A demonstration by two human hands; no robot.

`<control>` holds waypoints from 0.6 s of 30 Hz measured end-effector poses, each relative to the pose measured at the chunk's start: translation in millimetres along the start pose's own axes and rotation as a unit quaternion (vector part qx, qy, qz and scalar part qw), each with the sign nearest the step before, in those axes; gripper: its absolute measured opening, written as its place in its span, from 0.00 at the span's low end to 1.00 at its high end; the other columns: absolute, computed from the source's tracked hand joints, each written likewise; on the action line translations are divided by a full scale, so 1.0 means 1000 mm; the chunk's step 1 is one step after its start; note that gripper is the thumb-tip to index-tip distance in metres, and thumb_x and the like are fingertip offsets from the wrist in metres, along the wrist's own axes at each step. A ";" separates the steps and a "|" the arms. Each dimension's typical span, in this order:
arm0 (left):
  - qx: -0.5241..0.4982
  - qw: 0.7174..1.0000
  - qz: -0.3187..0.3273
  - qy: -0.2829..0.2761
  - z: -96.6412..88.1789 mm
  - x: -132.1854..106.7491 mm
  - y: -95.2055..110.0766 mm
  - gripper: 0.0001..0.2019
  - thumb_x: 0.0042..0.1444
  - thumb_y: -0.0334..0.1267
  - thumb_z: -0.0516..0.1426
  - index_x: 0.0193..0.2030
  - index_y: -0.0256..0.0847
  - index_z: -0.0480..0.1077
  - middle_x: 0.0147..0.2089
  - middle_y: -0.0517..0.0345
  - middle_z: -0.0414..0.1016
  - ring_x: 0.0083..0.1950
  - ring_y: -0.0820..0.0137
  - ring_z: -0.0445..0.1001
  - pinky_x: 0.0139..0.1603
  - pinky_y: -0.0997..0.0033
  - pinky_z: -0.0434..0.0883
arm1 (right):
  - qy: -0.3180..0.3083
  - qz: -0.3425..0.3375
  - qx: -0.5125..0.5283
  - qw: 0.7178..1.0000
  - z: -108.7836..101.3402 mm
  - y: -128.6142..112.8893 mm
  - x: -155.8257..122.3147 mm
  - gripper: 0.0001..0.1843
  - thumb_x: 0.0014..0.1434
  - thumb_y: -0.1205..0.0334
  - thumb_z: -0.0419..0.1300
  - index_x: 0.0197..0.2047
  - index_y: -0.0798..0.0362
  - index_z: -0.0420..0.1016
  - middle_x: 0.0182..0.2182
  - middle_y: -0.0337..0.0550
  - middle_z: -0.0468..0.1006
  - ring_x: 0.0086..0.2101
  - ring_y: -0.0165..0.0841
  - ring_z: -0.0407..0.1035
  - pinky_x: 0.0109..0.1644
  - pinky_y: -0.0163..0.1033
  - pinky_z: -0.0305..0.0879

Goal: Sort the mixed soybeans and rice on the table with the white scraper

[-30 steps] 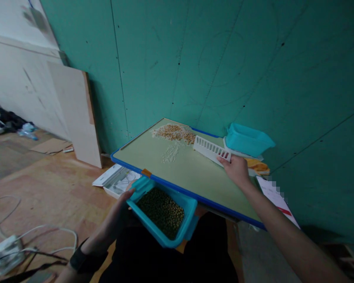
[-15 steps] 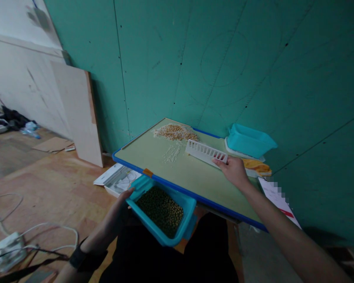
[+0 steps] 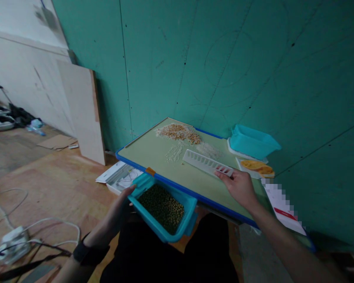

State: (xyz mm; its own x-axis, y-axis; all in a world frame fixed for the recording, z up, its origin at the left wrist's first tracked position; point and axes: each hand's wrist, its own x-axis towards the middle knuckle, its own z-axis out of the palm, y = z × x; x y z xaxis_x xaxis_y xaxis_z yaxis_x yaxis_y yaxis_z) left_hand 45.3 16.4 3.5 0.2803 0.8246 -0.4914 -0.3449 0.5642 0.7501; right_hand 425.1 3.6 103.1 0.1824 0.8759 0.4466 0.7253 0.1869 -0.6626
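Observation:
My left hand (image 3: 120, 210) grips the near left rim of a blue tub (image 3: 183, 204) full of green beans, held just below the front edge of a green tabletop with a blue border (image 3: 153, 149). My right hand (image 3: 238, 184) holds the near end of a long white slotted tray (image 3: 205, 162), which lies flat on the tabletop. Behind the tray sit a pile of yellow beans (image 3: 178, 133) and small heaps of white grains (image 3: 208, 149).
A second blue tub (image 3: 253, 142) stands on a white lid at the far right, beside a white dish with orange contents (image 3: 256, 167). A paper sheet (image 3: 281, 208) lies at the right edge. White cables and a power strip (image 3: 11, 239) lie on the wooden floor, left.
My right hand has drawn the white slotted tray toward me and laid it flatter, uncovering a small heap of white grains behind it. The left hand and bean tub hold their place.

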 end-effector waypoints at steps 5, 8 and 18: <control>-0.003 1.000 0.004 -0.001 0.000 0.000 -0.001 0.46 0.57 0.67 0.65 0.75 0.39 0.70 0.58 0.40 0.88 0.68 0.38 0.79 0.58 0.44 0.81 | -0.017 -0.005 0.026 1.000 0.002 -0.006 -0.010 0.20 0.61 0.41 0.69 0.38 0.49 0.91 0.37 0.48 0.91 0.38 0.51 0.87 0.41 0.48 0.84; -0.003 1.000 0.005 -0.004 -0.003 0.002 -0.001 0.45 0.58 0.67 0.65 0.75 0.41 0.69 0.60 0.40 0.88 0.68 0.38 0.79 0.59 0.43 0.80 | -0.032 -0.013 0.030 0.999 0.001 -0.010 -0.019 0.18 0.62 0.43 0.69 0.39 0.49 0.91 0.37 0.49 0.91 0.37 0.50 0.88 0.39 0.46 0.84; 0.025 0.999 0.019 0.009 -0.010 0.006 -0.001 0.45 0.57 0.68 0.64 0.72 0.38 0.72 0.53 0.38 0.89 0.61 0.36 0.83 0.54 0.40 0.81 | -0.083 -0.066 0.054 0.993 0.008 -0.040 -0.048 0.11 0.65 0.59 0.65 0.43 0.44 0.91 0.38 0.41 0.91 0.37 0.44 0.88 0.42 0.41 0.85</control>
State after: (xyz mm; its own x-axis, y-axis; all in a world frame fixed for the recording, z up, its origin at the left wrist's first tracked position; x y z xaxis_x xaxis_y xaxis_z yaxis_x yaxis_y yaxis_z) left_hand 38.2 21.1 -4.9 0.2511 0.8464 -0.4696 -0.3102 0.5299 0.7893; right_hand 381.8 -42.8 103.5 -0.0282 0.9003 0.4343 0.6581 0.3438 -0.6699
